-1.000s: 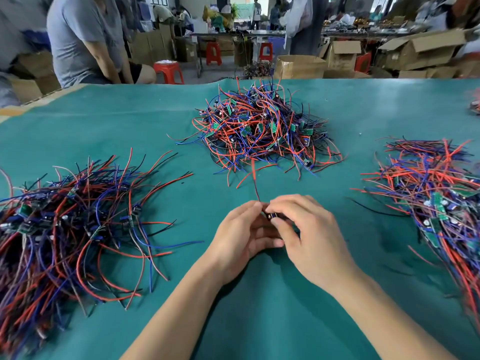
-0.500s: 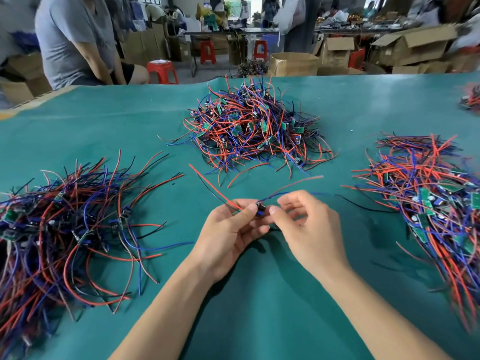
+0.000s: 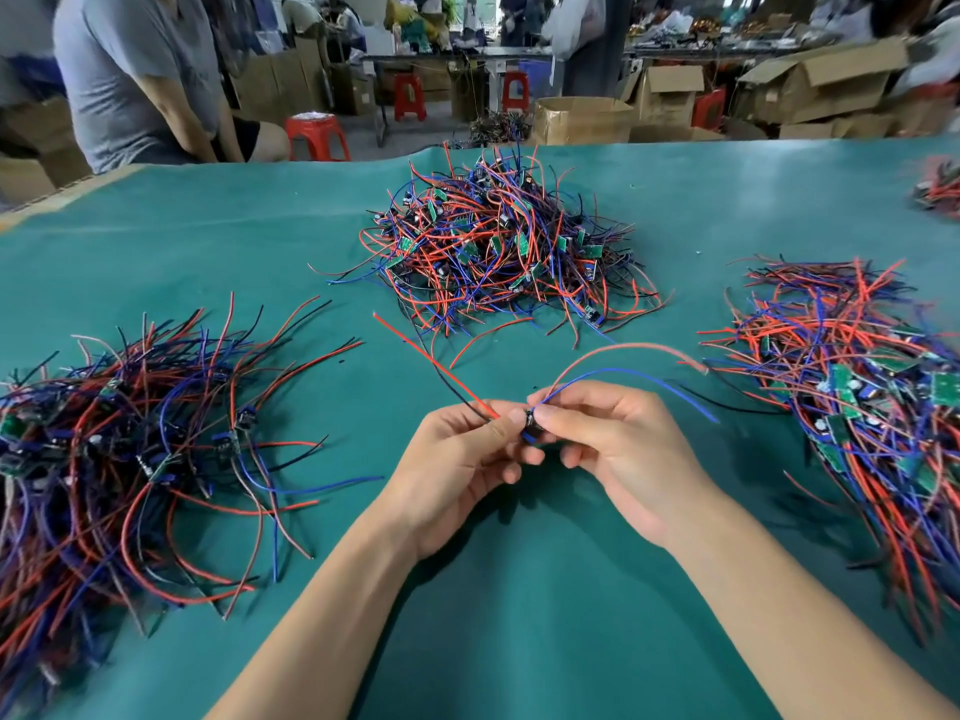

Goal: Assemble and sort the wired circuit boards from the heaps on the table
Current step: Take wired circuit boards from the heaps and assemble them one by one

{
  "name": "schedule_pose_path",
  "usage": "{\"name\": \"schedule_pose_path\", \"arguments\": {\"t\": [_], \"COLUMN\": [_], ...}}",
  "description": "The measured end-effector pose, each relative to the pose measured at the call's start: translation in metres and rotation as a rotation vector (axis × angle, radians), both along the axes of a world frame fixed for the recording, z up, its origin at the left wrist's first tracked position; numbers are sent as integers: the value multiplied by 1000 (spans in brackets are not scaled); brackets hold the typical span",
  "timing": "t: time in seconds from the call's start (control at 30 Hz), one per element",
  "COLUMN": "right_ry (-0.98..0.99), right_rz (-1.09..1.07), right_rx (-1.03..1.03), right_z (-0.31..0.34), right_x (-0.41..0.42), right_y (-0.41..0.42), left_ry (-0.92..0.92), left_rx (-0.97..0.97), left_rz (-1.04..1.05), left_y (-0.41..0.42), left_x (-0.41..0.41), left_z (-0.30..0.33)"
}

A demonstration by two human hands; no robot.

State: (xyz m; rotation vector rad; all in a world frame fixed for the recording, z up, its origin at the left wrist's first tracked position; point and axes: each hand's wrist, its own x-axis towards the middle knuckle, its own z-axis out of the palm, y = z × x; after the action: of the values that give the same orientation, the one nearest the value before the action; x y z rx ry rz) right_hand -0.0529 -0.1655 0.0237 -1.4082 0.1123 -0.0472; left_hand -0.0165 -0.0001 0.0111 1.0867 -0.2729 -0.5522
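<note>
The heap left of the hands (image 3: pixel 119 449) and the heap right of them (image 3: pixel 852 407) run off frame. Between the left hand (image 3: pixel 457 465) and right hand (image 3: pixel 618 449), a small wired circuit board (image 3: pixel 530 424) is mostly hidden. Both hands meet above the table, thumbs and forefingers pinching it, wires fanning outward.

Assembly workshop: green-covered worktable (image 3: pixel 727 200) bearing wired-board heaps (image 3: pixel 498 246), far cardboard cartons (image 3: pixel 821 80), red stools (image 3: pixel 317 135).
</note>
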Motion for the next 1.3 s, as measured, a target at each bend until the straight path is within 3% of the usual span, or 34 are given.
{"name": "schedule_pose_path", "arguments": {"t": [0.27, 0.57, 0.87, 0.93, 1.0, 1.13, 1.2, 1.3], "right_ry": [-96, -153, -137, -177, -331, -610, -494, -351], "right_rz": [-120, -510, -969, -1015, -873, -237, -43, 8], "right_rx": [-141, -243, 59, -121, -435, -998, -982, -896], "right_z": [-2, -1, 8, 12, 16, 14, 11, 10], "right_x": [1, 11, 16, 12, 6, -5, -10, -9], "right_y": [4, -15, -79, -85, -66, -2, 7, -3], "left_ry": [-133, -181, -184, -158, -195, -201, -175, -144], "left_rx": [80, 173, 172, 158, 202, 241, 212, 143], "left_rz": [-83, -136, -107, -64, -79, -77, -38, -3], "left_y": [1, 0, 2, 2, 1, 4, 4, 0], "left_x": [-2, -3, -2, 0, -1, -1, 0, -1], "left_z": [1, -2, -3, -3, -2, -2, -2, 0]}}
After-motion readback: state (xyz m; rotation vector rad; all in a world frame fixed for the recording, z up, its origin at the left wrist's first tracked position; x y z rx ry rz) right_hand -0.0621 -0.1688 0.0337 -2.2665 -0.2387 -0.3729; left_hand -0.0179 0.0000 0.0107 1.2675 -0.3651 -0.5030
